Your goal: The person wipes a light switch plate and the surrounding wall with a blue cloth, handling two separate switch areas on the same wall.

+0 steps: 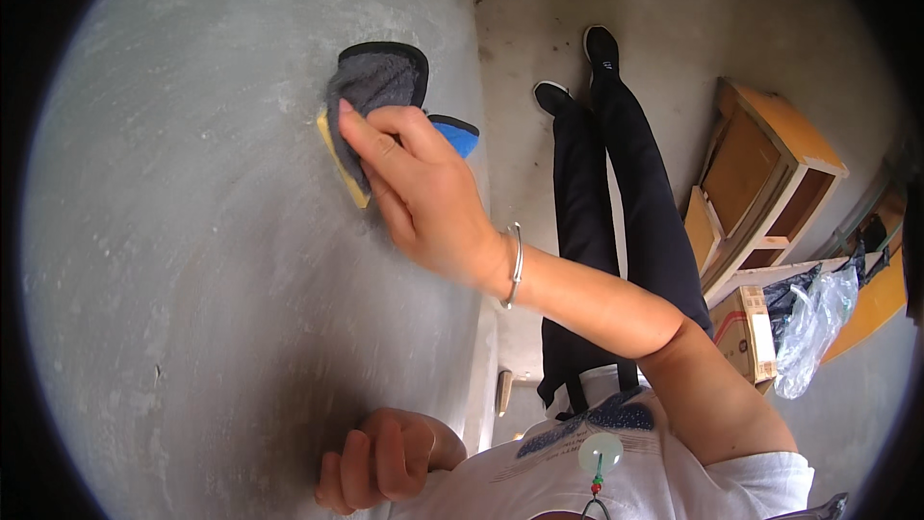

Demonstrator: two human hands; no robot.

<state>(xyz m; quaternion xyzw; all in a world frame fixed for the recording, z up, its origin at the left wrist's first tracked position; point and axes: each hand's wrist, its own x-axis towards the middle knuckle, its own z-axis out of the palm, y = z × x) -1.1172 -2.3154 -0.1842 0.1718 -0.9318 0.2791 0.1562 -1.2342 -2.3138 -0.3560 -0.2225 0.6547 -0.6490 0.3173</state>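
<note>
My right hand, with a silver bangle at its wrist, pinches a grey cloth with black edging. A blue side of the cloth shows behind my fingers. Along the cloth's lower left runs the edge of a thin yellow piece, pressed between it and the grey wall; most of that piece is hidden. Lower down, my left hand is close to the wall with its fingers curled in. Nothing shows in it.
On my right stands an orange-brown wooden cabinet with open compartments. Beside it are a cardboard box and a clear plastic bag. My legs and black shoes are on the concrete floor along the wall.
</note>
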